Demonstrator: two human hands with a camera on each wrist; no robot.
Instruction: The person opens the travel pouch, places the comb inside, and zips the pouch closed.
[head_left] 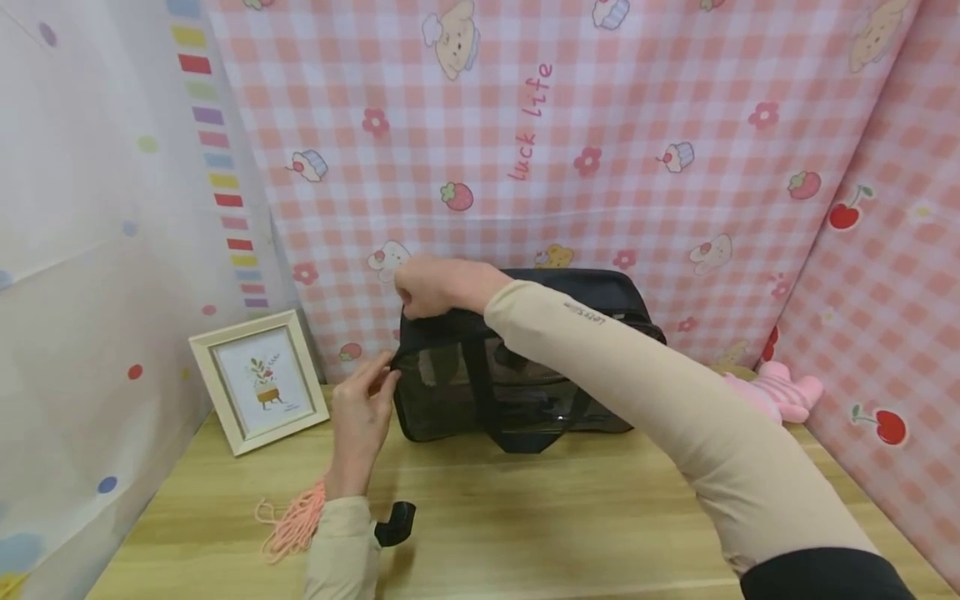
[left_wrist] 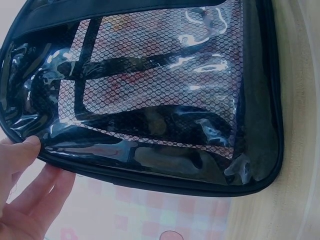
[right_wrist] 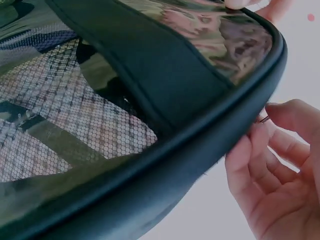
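Observation:
A black bag (head_left: 442, 392) with clear plastic panels, mesh and a dark strap stands on the table against the cloth backdrop. My left hand (head_left: 363, 412) pinches its left edge, with the thumb on the clear panel and fingers behind the piping in the left wrist view. At the bag's upper left corner, my right hand (head_left: 431, 287) is bent over the top. The right wrist view shows that hand's thumb and fingers pinching a thin metal zipper pull (right_wrist: 265, 119) beside the black piped rim (right_wrist: 200, 125). Most of the pull is hidden by the fingertips.
Left of the bag stands a framed picture (head_left: 258, 383). Pink yarn (head_left: 296, 525) lies by my left forearm, where a black angled piece (head_left: 397, 523) juts out. A pink plush toy (head_left: 783, 392) sits at the right, partly behind my right sleeve (head_left: 637, 375).

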